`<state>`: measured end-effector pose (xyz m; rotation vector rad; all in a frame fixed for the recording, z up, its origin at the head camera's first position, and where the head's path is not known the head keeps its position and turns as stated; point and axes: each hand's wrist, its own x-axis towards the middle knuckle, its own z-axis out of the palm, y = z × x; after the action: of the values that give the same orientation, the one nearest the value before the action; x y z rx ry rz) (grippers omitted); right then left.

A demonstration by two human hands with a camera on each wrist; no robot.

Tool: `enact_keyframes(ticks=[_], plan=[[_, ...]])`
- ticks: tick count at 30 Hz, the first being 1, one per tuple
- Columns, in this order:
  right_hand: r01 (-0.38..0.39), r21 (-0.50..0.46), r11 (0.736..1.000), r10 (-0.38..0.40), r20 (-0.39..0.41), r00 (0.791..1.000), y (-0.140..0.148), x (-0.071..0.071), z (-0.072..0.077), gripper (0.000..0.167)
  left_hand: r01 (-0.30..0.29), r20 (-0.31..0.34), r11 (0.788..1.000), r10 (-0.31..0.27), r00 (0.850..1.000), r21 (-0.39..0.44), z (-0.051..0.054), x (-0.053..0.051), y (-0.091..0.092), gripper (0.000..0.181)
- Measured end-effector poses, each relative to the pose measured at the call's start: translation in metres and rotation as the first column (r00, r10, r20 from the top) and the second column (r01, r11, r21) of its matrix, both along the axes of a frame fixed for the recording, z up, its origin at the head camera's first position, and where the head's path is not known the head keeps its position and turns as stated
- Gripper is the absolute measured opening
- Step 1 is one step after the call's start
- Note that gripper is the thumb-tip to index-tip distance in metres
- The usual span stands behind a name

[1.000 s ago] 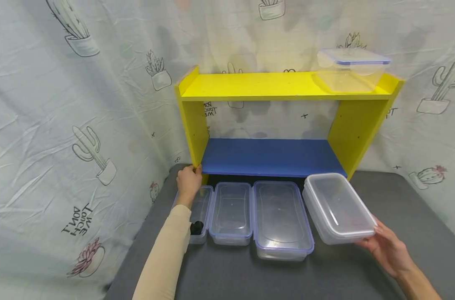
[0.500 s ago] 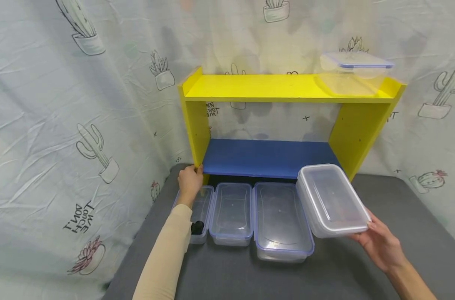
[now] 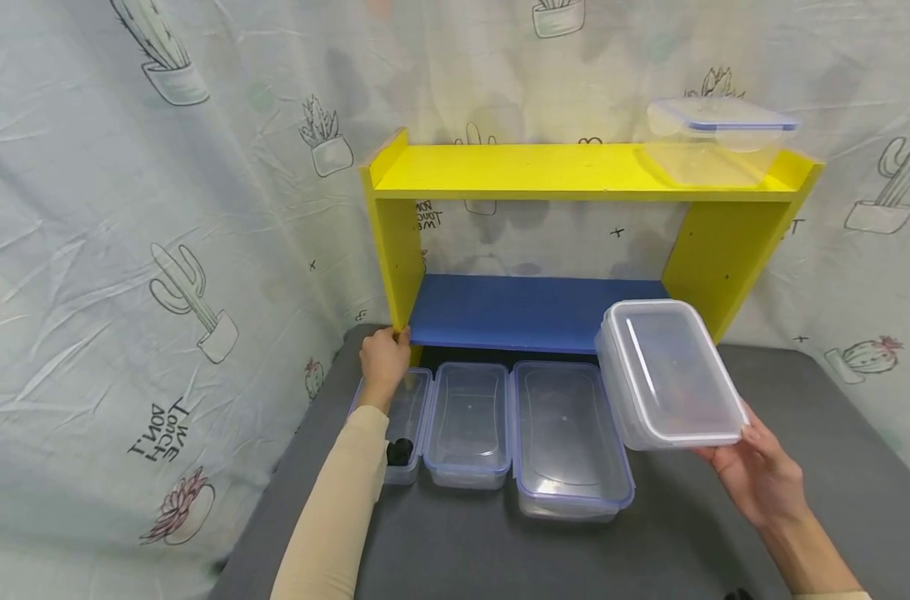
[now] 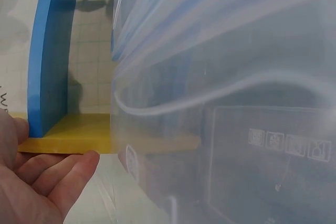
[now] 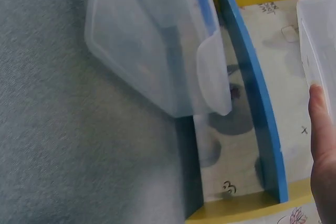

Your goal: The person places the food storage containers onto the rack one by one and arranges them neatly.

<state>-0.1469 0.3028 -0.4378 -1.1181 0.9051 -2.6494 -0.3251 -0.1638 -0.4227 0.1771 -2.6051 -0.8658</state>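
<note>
In the head view the right hand (image 3: 758, 471) grips the near right corner of a clear lidded container (image 3: 672, 375), which hangs tilted above the table, its far end before the blue shelf (image 3: 530, 312). The left hand (image 3: 384, 362) holds the lower front edge of the yellow left side panel (image 3: 395, 258); in the left wrist view the fingers of that hand (image 4: 39, 182) lie along the yellow panel (image 4: 79, 145), thumb on the other side. At the right wrist view's edge, part of the right hand (image 5: 323, 150) touches the held container (image 5: 320, 40).
Three clear containers with bluish rims, left (image 3: 410, 408), middle (image 3: 468, 425) and larger right (image 3: 571, 433), stand side by side on the dark table (image 3: 575, 558). Another lidded container (image 3: 713, 142) sits on the yellow top shelf (image 3: 530, 171). Printed curtains (image 3: 260, 208) surround the table.
The right hand has raised the container and moved it toward the blue shelf, tilting its lid more toward the camera. The left hand keeps its hold on the yellow panel.
</note>
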Motion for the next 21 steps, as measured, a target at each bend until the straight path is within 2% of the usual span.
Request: enact_keyframes(ticks=[9,15,21], plan=[[0.108,0.041,0.993,-0.108,-0.001,0.994,-0.015,-0.002,0.019,0.06,-0.004,0.011,1.0,0.004,1.0,0.007,-0.001,0.0,0.002,0.04],[0.046,-0.065,0.997,-0.049,-0.047,0.998,-0.026,-0.003,0.028,0.061,0.0,0.019,1.0,0.0,1.0,0.0,-0.003,0.002,0.001,0.04],[0.041,-0.081,0.996,-0.049,-0.101,0.994,-0.037,-0.008,0.046,0.06,0.003,-0.009,1.0,-0.003,1.0,-0.007,-0.002,0.001,0.001,0.039]])
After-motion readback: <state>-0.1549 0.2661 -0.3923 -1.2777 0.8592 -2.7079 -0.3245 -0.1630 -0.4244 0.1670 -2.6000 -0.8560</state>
